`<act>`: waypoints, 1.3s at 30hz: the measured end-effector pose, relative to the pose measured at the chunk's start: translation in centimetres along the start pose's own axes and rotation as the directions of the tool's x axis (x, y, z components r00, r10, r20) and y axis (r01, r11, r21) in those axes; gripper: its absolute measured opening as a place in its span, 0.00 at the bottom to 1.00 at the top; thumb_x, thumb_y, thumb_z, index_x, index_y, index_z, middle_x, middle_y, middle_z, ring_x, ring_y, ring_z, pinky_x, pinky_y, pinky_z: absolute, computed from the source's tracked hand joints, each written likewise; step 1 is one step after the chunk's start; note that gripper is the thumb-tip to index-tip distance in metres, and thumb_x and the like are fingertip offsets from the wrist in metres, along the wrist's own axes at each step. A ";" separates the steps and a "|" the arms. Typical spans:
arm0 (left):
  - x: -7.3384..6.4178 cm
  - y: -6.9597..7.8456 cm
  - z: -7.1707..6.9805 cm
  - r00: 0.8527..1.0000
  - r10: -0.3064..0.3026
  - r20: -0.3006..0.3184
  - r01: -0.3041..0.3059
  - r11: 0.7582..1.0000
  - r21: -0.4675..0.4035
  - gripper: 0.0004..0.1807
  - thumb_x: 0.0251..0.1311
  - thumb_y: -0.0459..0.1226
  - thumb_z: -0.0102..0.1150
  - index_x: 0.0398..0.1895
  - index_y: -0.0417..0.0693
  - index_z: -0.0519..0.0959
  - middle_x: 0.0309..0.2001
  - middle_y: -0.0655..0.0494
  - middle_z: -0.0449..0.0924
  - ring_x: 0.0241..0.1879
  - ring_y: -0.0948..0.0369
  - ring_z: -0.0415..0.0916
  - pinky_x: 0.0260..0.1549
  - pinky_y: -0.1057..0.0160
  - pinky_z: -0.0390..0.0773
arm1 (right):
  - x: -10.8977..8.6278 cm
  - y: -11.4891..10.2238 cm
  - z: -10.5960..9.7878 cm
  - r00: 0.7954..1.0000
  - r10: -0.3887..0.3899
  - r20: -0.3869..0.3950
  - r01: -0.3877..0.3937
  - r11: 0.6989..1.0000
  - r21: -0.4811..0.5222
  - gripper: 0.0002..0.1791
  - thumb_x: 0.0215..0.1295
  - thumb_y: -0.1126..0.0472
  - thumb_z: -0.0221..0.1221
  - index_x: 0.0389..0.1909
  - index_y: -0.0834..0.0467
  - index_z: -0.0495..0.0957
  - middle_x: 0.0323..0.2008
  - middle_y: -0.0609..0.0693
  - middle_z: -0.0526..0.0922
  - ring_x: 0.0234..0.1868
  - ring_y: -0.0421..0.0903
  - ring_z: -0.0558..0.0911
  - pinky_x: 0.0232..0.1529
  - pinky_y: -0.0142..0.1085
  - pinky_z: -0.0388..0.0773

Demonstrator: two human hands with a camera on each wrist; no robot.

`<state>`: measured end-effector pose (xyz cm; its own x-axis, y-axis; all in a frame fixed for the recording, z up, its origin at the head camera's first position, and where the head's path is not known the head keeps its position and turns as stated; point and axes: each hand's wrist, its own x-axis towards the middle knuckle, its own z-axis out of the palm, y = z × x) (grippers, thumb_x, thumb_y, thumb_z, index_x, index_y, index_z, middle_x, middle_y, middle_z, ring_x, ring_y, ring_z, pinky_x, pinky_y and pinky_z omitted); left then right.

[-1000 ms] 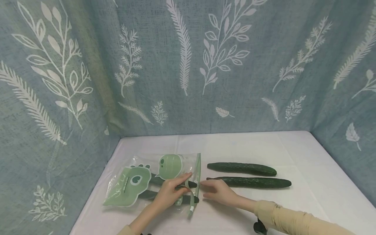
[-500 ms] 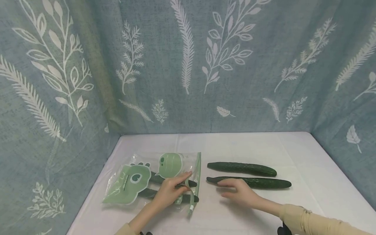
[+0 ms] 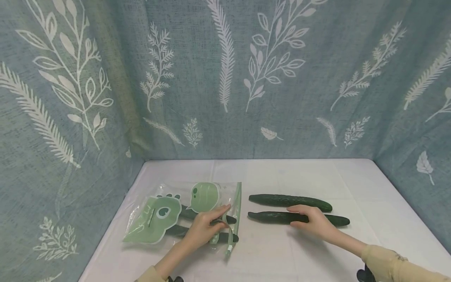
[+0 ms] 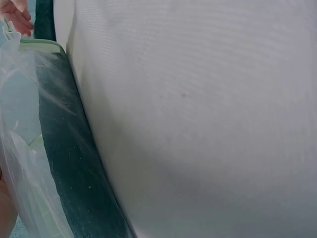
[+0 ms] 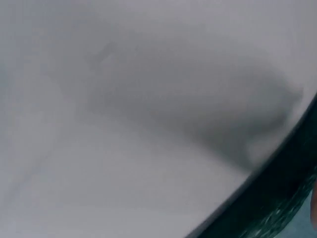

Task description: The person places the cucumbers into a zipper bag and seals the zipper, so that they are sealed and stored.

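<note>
A clear zip bag (image 3: 151, 227) with green dinosaur prints lies on the left of the table, its green-edged mouth (image 3: 238, 203) facing right. Inside it are two dark green cucumbers (image 3: 172, 231), partly hidden by the prints and the hand. My left hand (image 3: 202, 229) holds the bag's lifted upper layer at the mouth, where the green zip strip curls beside the fingers. Over the nearer of two loose cucumbers (image 3: 267, 217) is my right hand (image 3: 313, 223), thumb and fingers spread apart across its middle. The right wrist view shows that cucumber (image 5: 262, 208) at the lower right; contact cannot be told.
Another loose cucumber (image 3: 282, 200) lies just behind the nearer one, roughly parallel. A white cloth covers the table (image 3: 260, 258). Blue-green curtains (image 3: 197, 78) with white leaf prints stand behind and at both sides.
My right hand has moved right, from beside the bag's mouth to over the middle of the nearer loose cucumber. The left hand and the bag have stayed in place.
</note>
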<state>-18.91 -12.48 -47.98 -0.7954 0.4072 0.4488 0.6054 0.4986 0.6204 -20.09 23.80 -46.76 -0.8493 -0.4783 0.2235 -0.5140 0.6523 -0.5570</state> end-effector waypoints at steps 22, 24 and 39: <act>0.1 0.1 0.2 0.999 -0.040 0.024 0.040 0.999 -0.007 0.30 0.48 0.37 0.68 0.59 0.48 0.75 0.58 0.49 0.76 0.58 0.52 0.76 0.55 0.58 0.79 | -2.7 6.1 -4.0 0.995 0.056 0.082 -0.050 0.996 -0.070 0.22 0.55 0.55 0.67 0.48 0.63 0.80 0.47 0.59 0.84 0.48 0.60 0.81 0.46 0.45 0.84; 0.1 0.1 0.2 0.999 -0.036 0.021 0.036 0.999 -0.005 0.30 0.48 0.37 0.68 0.59 0.48 0.76 0.58 0.49 0.76 0.57 0.52 0.76 0.55 0.58 0.79 | -3.0 6.4 -4.2 0.991 0.081 0.104 -0.074 0.995 -0.067 0.23 0.55 0.53 0.67 0.49 0.63 0.80 0.47 0.59 0.84 0.49 0.61 0.80 0.46 0.47 0.83; 0.2 -0.1 0.3 0.999 -0.030 0.028 0.030 0.999 -0.015 0.30 0.48 0.37 0.68 0.59 0.47 0.75 0.58 0.47 0.76 0.58 0.51 0.75 0.55 0.60 0.79 | -3.6 7.5 -4.2 0.956 0.247 0.159 -0.246 0.969 -0.027 0.27 0.50 0.53 0.70 0.51 0.61 0.79 0.50 0.65 0.81 0.53 0.67 0.77 0.50 0.59 0.79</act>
<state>-19.11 -12.27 -48.17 -0.8119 0.4138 0.4117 0.5806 0.4994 0.6430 -21.45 32.88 -48.38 -0.9196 -0.3897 -0.0506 -0.2927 0.7652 -0.5734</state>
